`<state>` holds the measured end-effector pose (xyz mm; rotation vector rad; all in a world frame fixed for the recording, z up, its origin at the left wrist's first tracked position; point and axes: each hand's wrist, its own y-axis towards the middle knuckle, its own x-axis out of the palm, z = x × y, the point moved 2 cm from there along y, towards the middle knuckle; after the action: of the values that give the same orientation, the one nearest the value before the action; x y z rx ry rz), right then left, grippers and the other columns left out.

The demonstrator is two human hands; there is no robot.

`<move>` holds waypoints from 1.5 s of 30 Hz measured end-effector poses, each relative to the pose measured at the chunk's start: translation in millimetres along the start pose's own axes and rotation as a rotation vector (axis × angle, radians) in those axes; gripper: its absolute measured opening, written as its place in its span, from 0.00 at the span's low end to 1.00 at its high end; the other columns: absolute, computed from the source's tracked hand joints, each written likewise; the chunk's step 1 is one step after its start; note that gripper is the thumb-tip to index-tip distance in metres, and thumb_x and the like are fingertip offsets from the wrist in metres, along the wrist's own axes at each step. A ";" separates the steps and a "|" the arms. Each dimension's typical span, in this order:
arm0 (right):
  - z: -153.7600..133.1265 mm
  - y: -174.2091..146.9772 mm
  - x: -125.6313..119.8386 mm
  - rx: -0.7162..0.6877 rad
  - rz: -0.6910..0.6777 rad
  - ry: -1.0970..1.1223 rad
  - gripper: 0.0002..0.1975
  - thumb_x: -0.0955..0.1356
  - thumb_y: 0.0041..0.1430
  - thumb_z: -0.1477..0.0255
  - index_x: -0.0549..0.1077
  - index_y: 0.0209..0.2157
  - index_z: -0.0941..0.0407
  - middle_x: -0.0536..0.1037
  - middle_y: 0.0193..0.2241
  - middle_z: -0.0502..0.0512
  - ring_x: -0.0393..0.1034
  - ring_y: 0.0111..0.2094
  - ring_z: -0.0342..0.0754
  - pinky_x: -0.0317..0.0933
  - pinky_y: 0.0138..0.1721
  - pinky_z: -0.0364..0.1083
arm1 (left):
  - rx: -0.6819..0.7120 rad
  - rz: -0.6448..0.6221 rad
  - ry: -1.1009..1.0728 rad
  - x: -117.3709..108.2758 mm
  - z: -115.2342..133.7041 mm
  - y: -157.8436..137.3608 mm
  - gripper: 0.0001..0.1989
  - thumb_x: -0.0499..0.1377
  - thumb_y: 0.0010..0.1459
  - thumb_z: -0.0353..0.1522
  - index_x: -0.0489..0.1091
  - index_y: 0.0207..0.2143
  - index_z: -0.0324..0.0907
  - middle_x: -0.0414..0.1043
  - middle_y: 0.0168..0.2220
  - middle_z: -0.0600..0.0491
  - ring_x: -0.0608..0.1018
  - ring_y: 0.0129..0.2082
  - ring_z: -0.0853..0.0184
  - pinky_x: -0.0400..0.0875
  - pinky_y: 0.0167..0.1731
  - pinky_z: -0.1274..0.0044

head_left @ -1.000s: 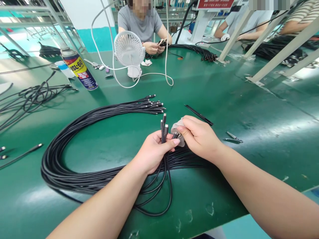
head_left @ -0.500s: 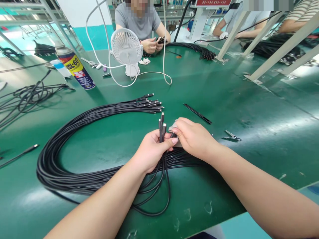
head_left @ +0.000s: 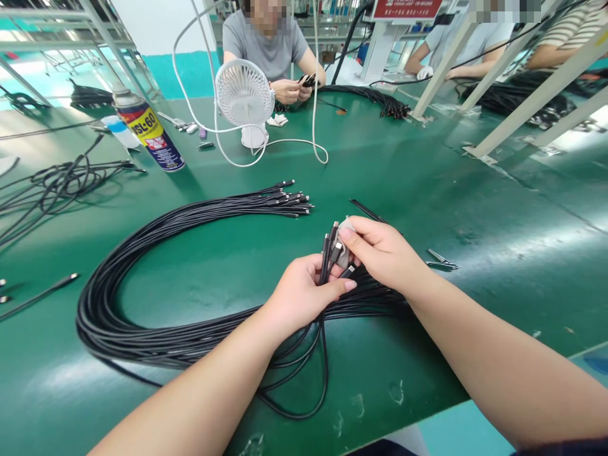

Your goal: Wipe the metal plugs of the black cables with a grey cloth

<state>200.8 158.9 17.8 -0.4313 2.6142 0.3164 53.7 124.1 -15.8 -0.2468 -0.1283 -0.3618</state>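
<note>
My left hand (head_left: 308, 285) is closed round several black cables (head_left: 325, 269), their metal-tipped plugs sticking up past the fingers. Between the thumb and fingers, one more plug (head_left: 349, 272) points to the right. Close against these plugs, my right hand (head_left: 380, 250) pinches a small grey cloth (head_left: 345, 244). Below both hands runs a large bundle of black cables (head_left: 142, 339), curved in a U on the green table (head_left: 199, 272). The bundle's far plug ends (head_left: 297, 201) lie fanned out beyond my left hand. Part of the bundle is hidden behind my right wrist.
A white fan (head_left: 244, 95) and a spray can (head_left: 149, 133) stand farther back. Tweezers (head_left: 441, 261) lie right of my hands, a thin black tool (head_left: 365, 209) behind them. Loose cables (head_left: 61, 183) are at left. A person (head_left: 266, 44) sits opposite, handling cables.
Both hands have shifted slightly right with the cables. The cloth has come off the plug it covered and now sits upright beside the plugs; my right thumb lies over it.
</note>
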 end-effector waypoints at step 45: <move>10.2 5.5 -3.9 0.150 -0.279 0.217 0.13 0.68 0.60 0.62 0.69 0.29 0.56 0.76 0.26 0.51 0.73 0.27 0.46 0.67 0.31 0.46 | -0.068 0.068 -0.251 1.1 1.3 -0.5 0.10 0.67 0.53 0.33 0.72 0.28 0.35 0.74 0.23 0.53 0.78 0.25 0.69 0.71 0.27 0.79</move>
<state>206.4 168.0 11.6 -0.8064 2.7130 -0.0207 54.4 123.6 -14.2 -0.3628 -0.3546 -0.2665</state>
